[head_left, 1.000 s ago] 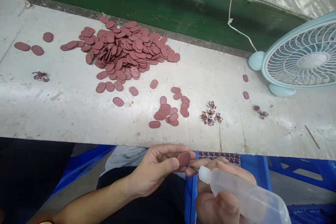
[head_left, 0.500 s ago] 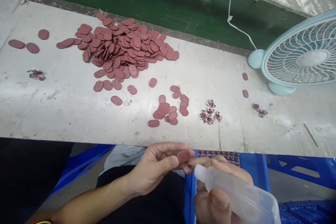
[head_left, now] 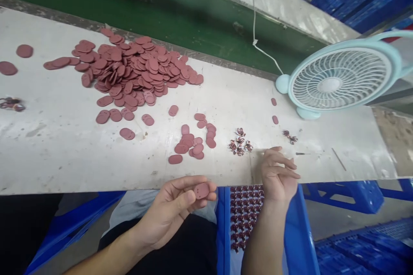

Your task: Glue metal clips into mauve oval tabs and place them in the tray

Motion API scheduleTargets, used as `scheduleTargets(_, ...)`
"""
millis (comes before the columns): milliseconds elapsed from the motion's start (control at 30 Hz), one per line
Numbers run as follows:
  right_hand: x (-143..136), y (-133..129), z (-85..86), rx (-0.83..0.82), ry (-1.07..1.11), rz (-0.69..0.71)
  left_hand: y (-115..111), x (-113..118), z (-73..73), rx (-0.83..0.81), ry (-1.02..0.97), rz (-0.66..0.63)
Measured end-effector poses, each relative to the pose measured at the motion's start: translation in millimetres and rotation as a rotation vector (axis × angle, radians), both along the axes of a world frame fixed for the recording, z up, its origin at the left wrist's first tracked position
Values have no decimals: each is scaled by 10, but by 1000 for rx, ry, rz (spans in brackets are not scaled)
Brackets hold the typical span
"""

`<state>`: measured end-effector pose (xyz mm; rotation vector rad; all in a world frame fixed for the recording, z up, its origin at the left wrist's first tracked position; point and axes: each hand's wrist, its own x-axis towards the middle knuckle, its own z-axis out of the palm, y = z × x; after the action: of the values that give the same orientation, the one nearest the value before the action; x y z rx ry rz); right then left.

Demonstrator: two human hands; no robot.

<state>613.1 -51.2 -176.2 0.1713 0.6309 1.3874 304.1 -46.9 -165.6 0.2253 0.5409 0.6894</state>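
Near the table's front edge my left hand [head_left: 176, 206] pinches a reddish-brown oval disc [head_left: 201, 190] with small holes between thumb and fingers. My right hand [head_left: 279, 172] is over the table edge to the right, its fingers apart and nothing seen in them. Just beyond it lie small dark parts with thin legs [head_left: 240, 141], in a cluster. A thin dark pointed tool [head_left: 302, 153] lies right of my right hand. A small group of discs [head_left: 187, 143] is beyond my left hand, and a large heap of discs [head_left: 138, 66] stands farther back.
A pale blue fan [head_left: 329, 84] stands at the back right, its white cable [head_left: 269, 56] running up. Below the table's front edge a blue crate [head_left: 298, 223] holds rows of dark red parts [head_left: 240, 215]. A thin stick [head_left: 338, 159] lies at the right.
The white bottle has left my right hand and is out of view. That hand has moved up over the table and opened. My left hand keeps the disc; the view has shifted right.
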Motion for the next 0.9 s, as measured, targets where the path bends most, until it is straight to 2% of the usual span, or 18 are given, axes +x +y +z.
scheduleTargets(67, -12, -12, 2, 5, -74, -13, 21, -19, -9, -21, 20, 5)
scheduleTargets(100, -56, -27, 25, -22, -216, -12, 32, -30, -13, -30, 31, 4)
scheduleTargets(133, -118, -43, 57, -86, -480, 1, 43, -41, -15, -37, 41, 3)
scheduleTargets(233, -328, -48, 149, -406, -1618, 66, 69, -70, -14, -45, 69, 9)
scheduleTargets(267, -381, -24, 164, -502, -1925, 92, 74, -75, -11, -45, 76, 12)
scheduleTargets(300, -415, 14, 169, -568, -2131, 119, 76, -78, -7, -46, 83, 11)
scheduleTargets(467, -367, 240, 133, -670, -2687, 309, 65, -79, 22, -59, 100, -7)
scheduleTargets(633, -252, 260, 257, -684, -2954, 550, 64, -84, 33, -54, 92, 0)
scheduleTargets(733, -259, 193, 374, -713, -3012, 620, 60, -81, 18, -37, 99, 12)
scheduleTargets(800, -357, 93, 438, -724, -2909, 595, 51, -78, 3, -6, 94, 18)
scheduleTargets(833, -443, 22, 463, -677, -2783, 555, 46, -75, -5, 17, 91, 18)
scheduleTargets(900, -681, -149, 503, -464, -2415, 465, 34, -69, -20, 70, 94, 17)
